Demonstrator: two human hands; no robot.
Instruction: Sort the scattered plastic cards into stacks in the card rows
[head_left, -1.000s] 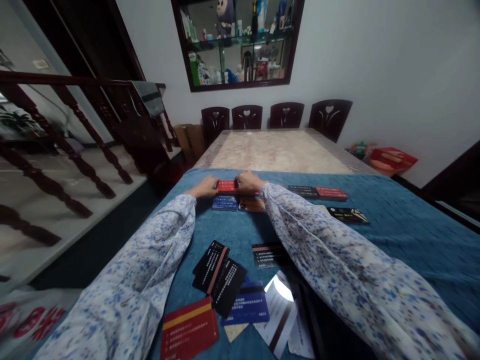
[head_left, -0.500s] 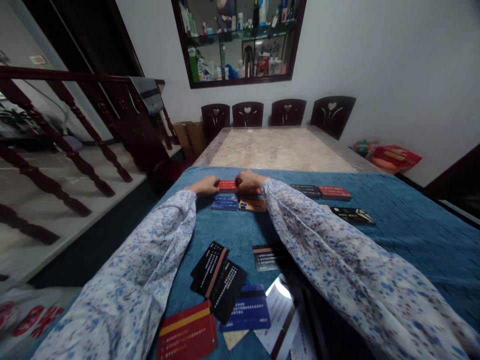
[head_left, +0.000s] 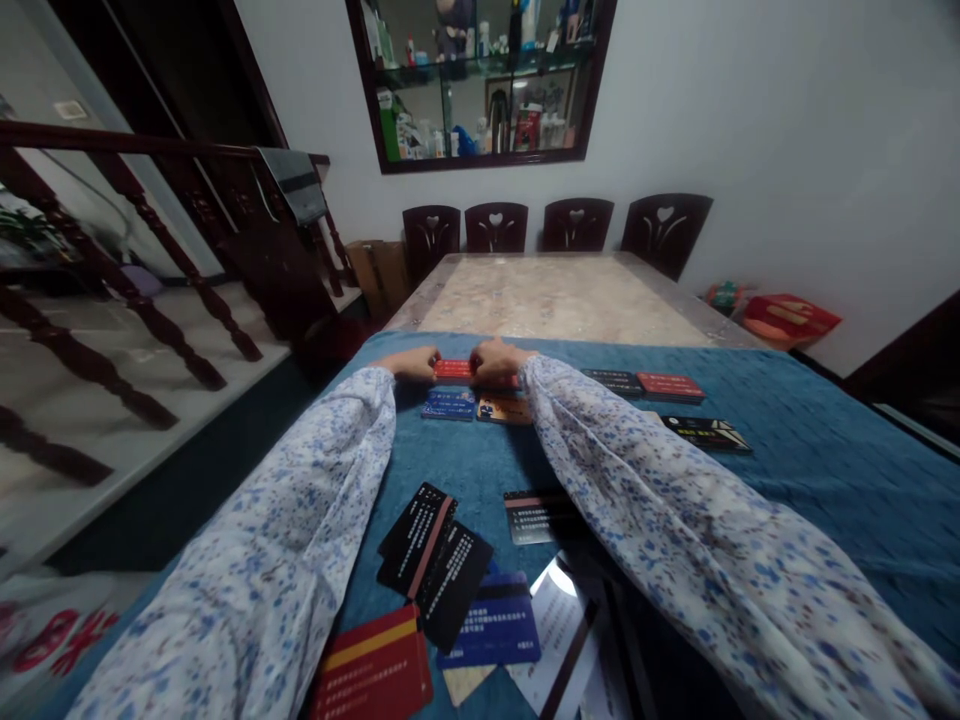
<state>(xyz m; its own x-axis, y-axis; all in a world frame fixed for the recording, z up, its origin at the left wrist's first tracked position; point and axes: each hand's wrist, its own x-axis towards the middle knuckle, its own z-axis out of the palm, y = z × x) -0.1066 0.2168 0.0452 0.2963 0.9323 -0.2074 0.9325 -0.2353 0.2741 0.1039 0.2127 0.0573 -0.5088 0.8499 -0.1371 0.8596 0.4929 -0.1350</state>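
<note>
Red card (head_left: 453, 372) on blue cloth (head_left: 817, 480), between the left hand (head_left: 412, 366) and the right hand (head_left: 496, 361). Each hand's fingers are drawn in narrow at its ends; whether they grip it or only touch it, I cannot tell. Just nearer than the red card lie a blue card (head_left: 448, 404) and an orange card (head_left: 504, 409). To its right, past the right hand, are a black stack (head_left: 611, 382) and a red stack (head_left: 670, 386). Well nearer than it, black cards (head_left: 459, 585) overlap.
</note>
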